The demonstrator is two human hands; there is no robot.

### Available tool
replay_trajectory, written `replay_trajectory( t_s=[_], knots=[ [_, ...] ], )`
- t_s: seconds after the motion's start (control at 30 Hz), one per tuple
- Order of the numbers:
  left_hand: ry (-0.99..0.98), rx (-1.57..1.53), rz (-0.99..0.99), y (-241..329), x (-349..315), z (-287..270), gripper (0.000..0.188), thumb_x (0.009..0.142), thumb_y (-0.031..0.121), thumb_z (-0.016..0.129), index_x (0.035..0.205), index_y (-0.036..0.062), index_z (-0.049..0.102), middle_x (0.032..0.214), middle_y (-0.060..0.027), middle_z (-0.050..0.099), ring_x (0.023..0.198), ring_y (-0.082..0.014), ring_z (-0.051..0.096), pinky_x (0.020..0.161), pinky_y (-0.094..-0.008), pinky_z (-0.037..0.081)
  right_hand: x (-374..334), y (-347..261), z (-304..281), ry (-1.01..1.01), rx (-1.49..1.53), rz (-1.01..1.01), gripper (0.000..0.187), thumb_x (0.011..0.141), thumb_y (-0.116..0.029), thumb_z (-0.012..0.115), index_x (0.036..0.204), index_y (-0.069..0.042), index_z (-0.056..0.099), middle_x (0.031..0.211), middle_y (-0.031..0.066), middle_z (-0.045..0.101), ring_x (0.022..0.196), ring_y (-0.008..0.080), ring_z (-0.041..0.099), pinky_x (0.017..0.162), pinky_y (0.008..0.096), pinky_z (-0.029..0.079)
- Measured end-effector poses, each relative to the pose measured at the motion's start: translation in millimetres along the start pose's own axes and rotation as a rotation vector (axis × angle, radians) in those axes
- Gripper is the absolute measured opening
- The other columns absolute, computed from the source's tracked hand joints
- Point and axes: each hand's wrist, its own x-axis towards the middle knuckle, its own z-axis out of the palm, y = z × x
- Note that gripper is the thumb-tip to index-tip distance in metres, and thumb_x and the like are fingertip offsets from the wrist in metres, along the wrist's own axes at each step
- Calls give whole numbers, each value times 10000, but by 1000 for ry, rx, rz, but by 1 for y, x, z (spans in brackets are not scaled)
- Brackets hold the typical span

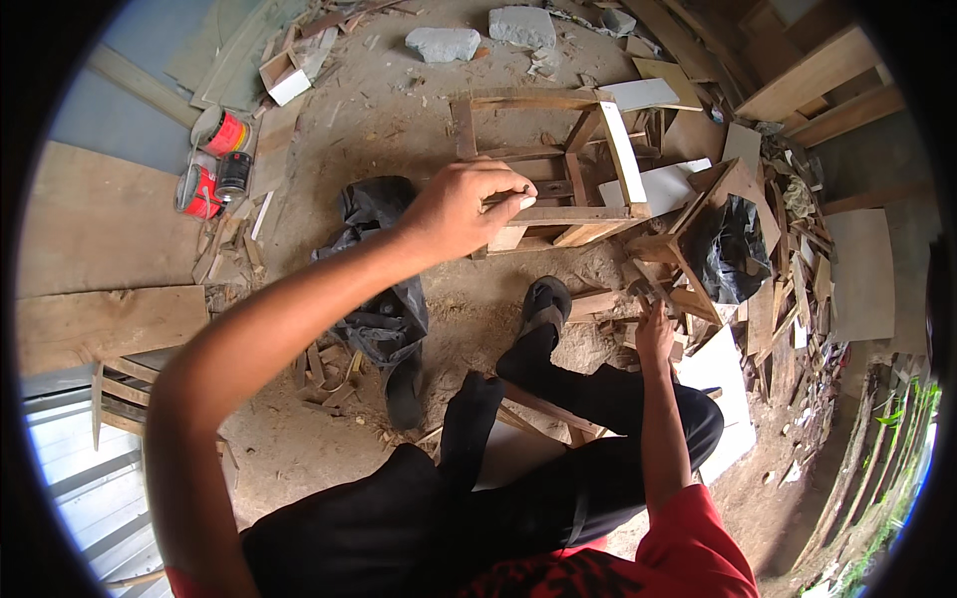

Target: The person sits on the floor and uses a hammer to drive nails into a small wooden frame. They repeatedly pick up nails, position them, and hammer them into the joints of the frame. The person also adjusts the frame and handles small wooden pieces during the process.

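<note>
My left hand point(467, 207) is raised over the near left part of a wooden frame point(588, 213), thumb and fingers pinched together. Whatever is between the fingertips is too small to make out. The frame lies on the dirt floor, built of plain wooden bars with one white-faced bar at its right. Lower and to the right, my right hand point(655, 337) is closed around what looks like a hammer point(646, 283), its head pointing away from me among wood offcuts. Most of the handle is hidden by my fingers.
Red paint cans point(202, 191) and a black can point(234, 175) stand at the left. A black plastic bag point(736, 249) hangs over a wooden piece at right. Two concrete blocks point(442, 44) lie at the far side. Scrap wood point(788, 329) is heaped along the right.
</note>
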Motion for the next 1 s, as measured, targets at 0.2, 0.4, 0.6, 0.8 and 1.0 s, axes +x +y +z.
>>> replay_trajectory(
  t_s=[0.2,0.4,0.6,0.8,1.0],
  knots=[
    [-8,-62,-117,-19,-11,12,156,935,89,665,1043,-17,703,1007,-137,724,928,-241,711,816,-342,546,-2,-50,-56,193,248,-193,426,931,-55,582,1338,-13,465,1021,266,653,882,442,651,758,523,521],
    [-65,-39,-144,-40,-17,5,188,950,123,652,1073,-8,708,1006,-142,743,922,-226,719,818,-345,545,-31,-79,-80,465,394,-388,412,902,14,614,1286,49,469,1153,305,560,1015,493,585,834,526,490],
    [-8,-118,-267,-51,-30,1,207,964,166,658,1080,12,733,1011,-103,764,904,-170,722,793,-322,547,-67,-128,-105,447,687,-168,359,936,-15,608,1258,33,455,1136,222,529,1014,354,600,824,449,517],
    [-24,-139,-332,-45,-29,0,211,961,172,666,1095,27,742,1008,-103,767,931,-158,726,808,-301,547,-91,-175,-100,-137,1468,340,393,967,-121,654,1282,-6,449,914,68,572,647,96,581,439,230,447],
    [17,-41,-222,-46,-35,8,200,947,122,663,1101,16,734,1043,-141,752,972,-213,736,832,-303,555,-128,-186,-73,-564,1582,554,209,936,-166,704,1004,3,602,697,13,542,541,83,490,444,260,402]
  ],
)
